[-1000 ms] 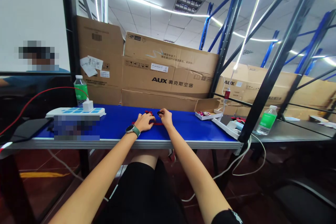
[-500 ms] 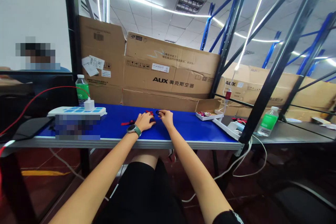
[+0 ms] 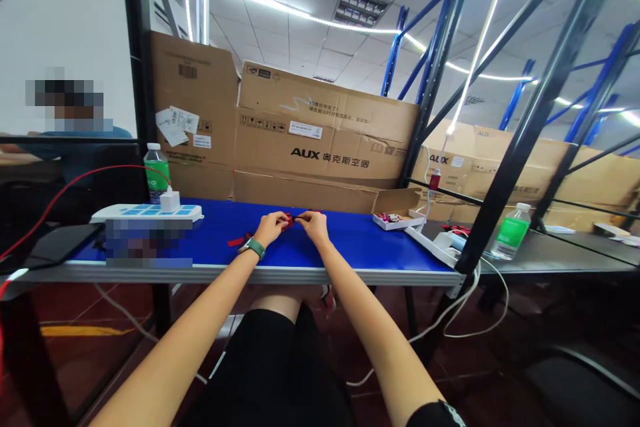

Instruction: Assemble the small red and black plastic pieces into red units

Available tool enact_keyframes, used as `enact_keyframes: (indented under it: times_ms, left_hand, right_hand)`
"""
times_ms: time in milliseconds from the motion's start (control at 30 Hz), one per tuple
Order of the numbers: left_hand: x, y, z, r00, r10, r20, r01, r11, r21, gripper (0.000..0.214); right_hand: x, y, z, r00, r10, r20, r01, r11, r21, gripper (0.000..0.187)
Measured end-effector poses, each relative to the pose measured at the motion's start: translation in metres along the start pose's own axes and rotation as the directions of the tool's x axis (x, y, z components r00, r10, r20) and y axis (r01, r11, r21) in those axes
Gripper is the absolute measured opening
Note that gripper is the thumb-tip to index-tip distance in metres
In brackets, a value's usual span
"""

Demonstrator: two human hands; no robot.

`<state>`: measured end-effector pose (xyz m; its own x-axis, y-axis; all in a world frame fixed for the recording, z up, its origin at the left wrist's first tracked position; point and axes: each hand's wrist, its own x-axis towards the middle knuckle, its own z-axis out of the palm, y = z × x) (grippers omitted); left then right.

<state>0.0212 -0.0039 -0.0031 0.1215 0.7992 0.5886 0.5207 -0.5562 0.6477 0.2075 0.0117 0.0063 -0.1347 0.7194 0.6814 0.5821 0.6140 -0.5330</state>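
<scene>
My left hand (image 3: 271, 227), with a green-banded watch (image 3: 254, 247) on its wrist, is closed over the blue tabletop. Its fingertips grip a red ribbon-like strip (image 3: 289, 221), bunched up at the finger ends. Another stretch of red, a flat strip end (image 3: 237, 241), lies on the table left of the watch; whether both are one piece is hidden by the hand. Close by on the right, my right hand (image 3: 315, 224) pinches a small dark piece (image 3: 299, 219), too small to name, right beside the bunched red strip. I cannot tell whether the two touch.
On the left stand a white power strip (image 3: 120, 213) with a plugged charger (image 3: 170, 201) and a green-labelled bottle (image 3: 157, 173). An open small box (image 3: 416, 219) with colourful contents sits at right. Cardboard (image 3: 325, 130) walls the back. Another person (image 3: 75, 120) is at far left.
My left hand has gone from lying spread on the table to pinching the red strip. My right hand has brought the dark piece slightly left and down toward it.
</scene>
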Motion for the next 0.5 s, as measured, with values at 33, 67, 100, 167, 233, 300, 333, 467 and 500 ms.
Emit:
enact_keyframes:
  times_ms: [33,67,100,167,233,300,333,467,500]
  left_hand:
    - [0.000,0.001,0.000,1.000,-0.012,-0.006,0.012,1.000,-0.014,0.011]
    - [0.000,0.002,-0.001,1.000,-0.019,-0.010,0.019,1.000,-0.018,0.010]
    - [0.000,0.004,-0.002,0.999,-0.027,-0.017,0.027,1.000,-0.015,0.009]
    - [-0.001,0.008,-0.003,0.998,-0.042,-0.041,0.043,0.999,0.013,0.008]
    - [-0.001,0.011,-0.005,0.996,-0.057,-0.071,0.060,0.997,0.041,0.006]
    - [-0.002,0.013,-0.007,0.993,-0.072,-0.099,0.076,0.996,0.043,0.006]
    - [-0.002,0.014,-0.007,0.991,-0.077,-0.113,0.081,0.996,0.035,0.005]
    - [-0.001,0.011,-0.007,0.986,-0.085,-0.145,0.085,0.996,-0.010,0.005]
    - [-0.001,0.011,-0.007,0.985,-0.084,-0.151,0.081,0.996,-0.024,0.007]
  right_hand:
    - [-0.001,-0.002,0.000,1.000,-0.020,0.019,0.020,1.000,0.004,0.010]
    - [-0.002,-0.004,0.000,0.998,-0.048,0.043,0.048,0.999,0.007,0.011]
    - [-0.002,-0.006,0.000,0.994,-0.080,0.070,0.080,0.997,0.009,0.012]
    - [-0.004,-0.009,0.001,0.985,-0.132,0.114,0.132,0.991,0.005,0.016]
    - [-0.004,-0.011,0.001,0.977,-0.156,0.142,0.159,0.987,-0.004,0.018]
    - [-0.004,-0.011,0.001,0.975,-0.158,0.155,0.160,0.987,-0.002,0.019]
    - [-0.004,-0.011,0.000,0.975,-0.158,0.155,0.159,0.987,0.007,0.018]
    - [-0.005,-0.012,-0.001,0.977,-0.156,0.148,0.145,0.986,0.078,0.011]
    - [-0.006,-0.012,-0.001,0.974,-0.154,0.166,0.139,0.985,0.100,0.008]
